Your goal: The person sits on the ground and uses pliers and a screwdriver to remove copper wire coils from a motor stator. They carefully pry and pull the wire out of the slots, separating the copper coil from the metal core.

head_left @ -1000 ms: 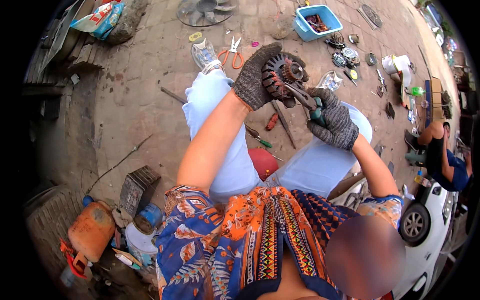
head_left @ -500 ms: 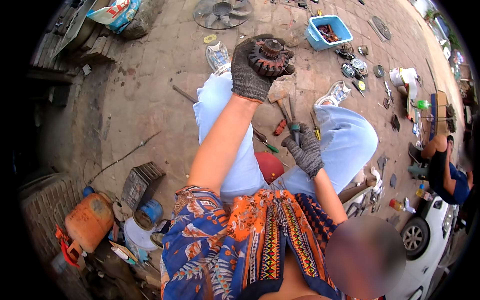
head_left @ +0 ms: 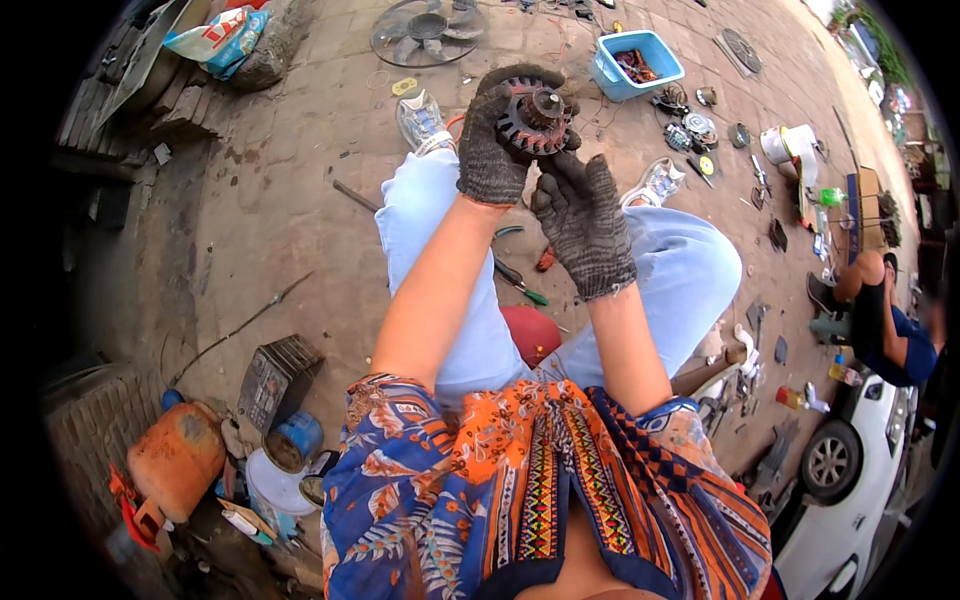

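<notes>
A dark motor armature [head_left: 535,115], with slots round its rim and a stepped shaft sticking up, is in the grip of my gloved left hand [head_left: 495,150], fingers wrapped round its far and left sides. My right hand [head_left: 588,225], in the same dark grey knitted glove, is just below it. Its thumb stands apart and its fingertips reach the armature's lower edge; whether they touch it I cannot tell. Between my legs on the ground lie a green-handled tool [head_left: 522,284] and a small red piece [head_left: 546,259], partly covered by my right hand.
A blue basin [head_left: 637,68] holding coppery scrap stands ahead, beside several loose motor parts [head_left: 695,130]. A fan blade wheel [head_left: 428,30] lies at the far side. On my left are an orange gas cylinder [head_left: 178,460] and cans; on the right, a seated person [head_left: 885,325] and white car [head_left: 850,530].
My right hand has let go of the dark-handled tool near the ground and come up to the armature. My left hand still holds the armature, in nearly the same place.
</notes>
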Available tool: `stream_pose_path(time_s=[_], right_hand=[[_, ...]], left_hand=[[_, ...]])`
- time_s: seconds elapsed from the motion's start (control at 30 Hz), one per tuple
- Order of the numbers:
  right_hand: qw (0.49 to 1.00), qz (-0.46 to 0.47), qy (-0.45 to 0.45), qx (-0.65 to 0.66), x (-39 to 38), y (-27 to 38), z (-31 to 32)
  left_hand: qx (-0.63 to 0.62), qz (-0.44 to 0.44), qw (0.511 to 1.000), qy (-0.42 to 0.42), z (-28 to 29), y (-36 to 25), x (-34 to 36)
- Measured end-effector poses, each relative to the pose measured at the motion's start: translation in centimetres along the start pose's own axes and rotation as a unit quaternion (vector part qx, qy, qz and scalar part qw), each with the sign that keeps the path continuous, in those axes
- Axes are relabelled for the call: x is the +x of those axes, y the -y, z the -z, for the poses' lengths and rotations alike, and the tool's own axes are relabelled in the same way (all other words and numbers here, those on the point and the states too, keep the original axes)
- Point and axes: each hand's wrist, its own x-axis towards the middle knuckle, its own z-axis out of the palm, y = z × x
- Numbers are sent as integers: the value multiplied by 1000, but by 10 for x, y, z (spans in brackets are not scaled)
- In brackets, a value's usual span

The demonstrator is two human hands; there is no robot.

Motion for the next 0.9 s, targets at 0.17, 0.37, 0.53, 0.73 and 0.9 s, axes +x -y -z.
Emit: stream_pose_path(time_s=[0.17, 0.37, 0.53, 0.73, 0.9], right_hand=[[982, 26, 49, 182, 5, 8, -13], [971, 45, 95, 217, -16, 13, -39], [998, 11, 54, 28, -16, 7, -36], [999, -50, 14, 11, -20, 20, -29], [992, -86, 18, 90, -23, 28, -23]], left_hand=[[129, -68, 987, -73, -22, 8, 5], [85, -63, 993, -62, -27, 1, 2], [86, -47, 994, -53, -23, 2, -2], [194, -25, 974, -111, -7, 22, -6], [258, -69, 956, -118, -9, 37, -5]])
